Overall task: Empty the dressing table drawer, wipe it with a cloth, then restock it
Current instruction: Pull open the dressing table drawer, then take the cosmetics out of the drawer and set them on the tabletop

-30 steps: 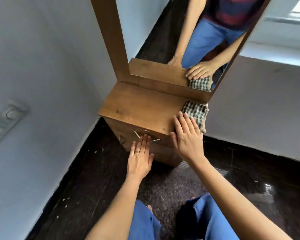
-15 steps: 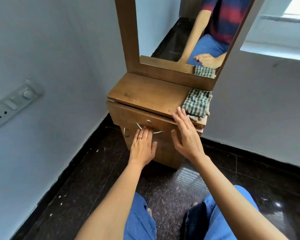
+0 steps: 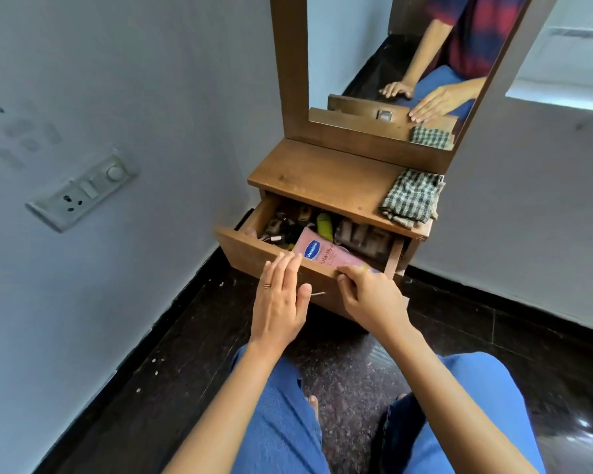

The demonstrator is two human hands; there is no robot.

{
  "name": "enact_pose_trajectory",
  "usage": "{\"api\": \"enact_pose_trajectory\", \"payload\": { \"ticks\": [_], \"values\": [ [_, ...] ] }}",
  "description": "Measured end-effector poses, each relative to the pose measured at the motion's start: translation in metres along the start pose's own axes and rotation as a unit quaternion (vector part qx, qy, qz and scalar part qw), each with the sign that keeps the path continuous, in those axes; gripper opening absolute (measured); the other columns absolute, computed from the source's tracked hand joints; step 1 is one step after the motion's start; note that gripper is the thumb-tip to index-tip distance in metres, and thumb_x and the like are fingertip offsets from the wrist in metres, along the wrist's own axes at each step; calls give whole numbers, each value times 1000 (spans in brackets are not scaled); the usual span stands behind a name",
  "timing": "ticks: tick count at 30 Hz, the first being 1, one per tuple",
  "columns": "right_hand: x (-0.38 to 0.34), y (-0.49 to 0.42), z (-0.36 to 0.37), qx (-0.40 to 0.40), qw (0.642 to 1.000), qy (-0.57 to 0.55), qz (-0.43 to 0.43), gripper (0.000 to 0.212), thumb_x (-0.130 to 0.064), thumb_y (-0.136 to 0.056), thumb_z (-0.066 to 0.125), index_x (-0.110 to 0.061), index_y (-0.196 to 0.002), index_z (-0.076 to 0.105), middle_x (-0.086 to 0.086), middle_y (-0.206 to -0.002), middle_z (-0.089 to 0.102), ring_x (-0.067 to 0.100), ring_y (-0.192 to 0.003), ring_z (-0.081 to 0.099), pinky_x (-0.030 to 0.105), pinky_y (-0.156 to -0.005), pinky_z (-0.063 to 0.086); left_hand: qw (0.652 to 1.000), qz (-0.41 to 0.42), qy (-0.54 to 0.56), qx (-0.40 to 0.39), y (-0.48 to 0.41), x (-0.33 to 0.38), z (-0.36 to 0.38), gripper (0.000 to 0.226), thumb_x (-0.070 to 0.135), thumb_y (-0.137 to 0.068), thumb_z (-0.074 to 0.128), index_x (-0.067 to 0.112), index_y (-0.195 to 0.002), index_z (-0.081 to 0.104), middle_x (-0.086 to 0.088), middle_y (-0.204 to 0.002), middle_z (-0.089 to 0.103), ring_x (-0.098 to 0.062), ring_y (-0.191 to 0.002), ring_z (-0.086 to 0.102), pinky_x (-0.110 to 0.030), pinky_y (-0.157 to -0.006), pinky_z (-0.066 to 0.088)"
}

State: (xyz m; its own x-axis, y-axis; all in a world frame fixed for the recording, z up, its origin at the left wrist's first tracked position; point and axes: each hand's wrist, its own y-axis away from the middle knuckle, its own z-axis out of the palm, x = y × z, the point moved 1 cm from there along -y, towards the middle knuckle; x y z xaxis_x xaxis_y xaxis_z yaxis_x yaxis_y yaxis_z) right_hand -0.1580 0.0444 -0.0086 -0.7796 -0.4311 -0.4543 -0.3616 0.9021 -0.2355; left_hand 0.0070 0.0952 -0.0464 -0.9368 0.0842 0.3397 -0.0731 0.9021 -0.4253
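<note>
- Drawer [image 3: 240, 248] is standing pulled out at frame centre, holding a pink tube [image 3: 317, 253], a green bottle [image 3: 324, 225] and dark clutter.
- Left hand [image 3: 279, 302] is lying flat, fingers straight, fingertips reaching the drawer's front rim beside the tube.
- Right hand [image 3: 370, 299] is gripping that rim, fingers curled over it.
- Cloth [image 3: 409, 200] is lying folded on the table top [image 3: 322, 179], right of centre.

drawer [image 3: 247, 254]: at my 12 o'clock, under the tabletop [image 3: 322, 179]
cloth [image 3: 409, 196]: on the tabletop, my 1 o'clock
tube [image 3: 317, 251]: in the drawer, at its front
</note>
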Motion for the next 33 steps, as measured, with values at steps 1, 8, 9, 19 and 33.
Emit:
{"api": "enact_pose_trajectory", "payload": {
  "ticks": [1,8,9,19,33],
  "values": [
    [-4,5,-1,-8,1000,-4,2,25,-27,-95,50,-20,-110,68,4,-101,72,27,-91,66,33,-68,48,1000,-6,-9,-18,1,-1,-2,53,37,-102,22,8,-144,36,-8,-147,41,-20,-142,29,-40,-118,20],
    [-25,40,-2,-64,998,-16,9,26,-32,-95,46,-26,-108,67,3,-92,71,28,-84,66,37,-67,53,994,-47,-54,-79,24,-8,-10,58,42,-101,19,8,-142,41,-12,-147,43,-26,-141,31,-45,-117,18],
    [-27,43,-3,-73,997,-19,8,26,-32,-95,46,-25,-107,68,3,-91,71,28,-82,66,37,-67,52,994,-49,-59,-82,29,-9,-12,60,44,-101,18,6,-139,45,-13,-145,45,-27,-140,33,-46,-116,19],
    [-41,59,-6,-131,991,-39,-8,20,-26,-94,50,-17,-86,67,0,-68,62,25,-62,58,38,-57,47,991,-70,-61,-101,56,-8,-37,68,55,-98,8,13,-122,56,-5,-132,56,-22,-138,36,-43,-118,13],
    [-28,-49,19,-172,985,-12,-6,36,-1,-88,55,-14,-121,64,9,-119,66,26,-103,64,38,-84,54,988,-124,-16,-87,-31,-50,-39,19,15,-97,47,11,-109,61,-6,-101,67,-22,-95,62,-40,-87,51]
  ]
}}
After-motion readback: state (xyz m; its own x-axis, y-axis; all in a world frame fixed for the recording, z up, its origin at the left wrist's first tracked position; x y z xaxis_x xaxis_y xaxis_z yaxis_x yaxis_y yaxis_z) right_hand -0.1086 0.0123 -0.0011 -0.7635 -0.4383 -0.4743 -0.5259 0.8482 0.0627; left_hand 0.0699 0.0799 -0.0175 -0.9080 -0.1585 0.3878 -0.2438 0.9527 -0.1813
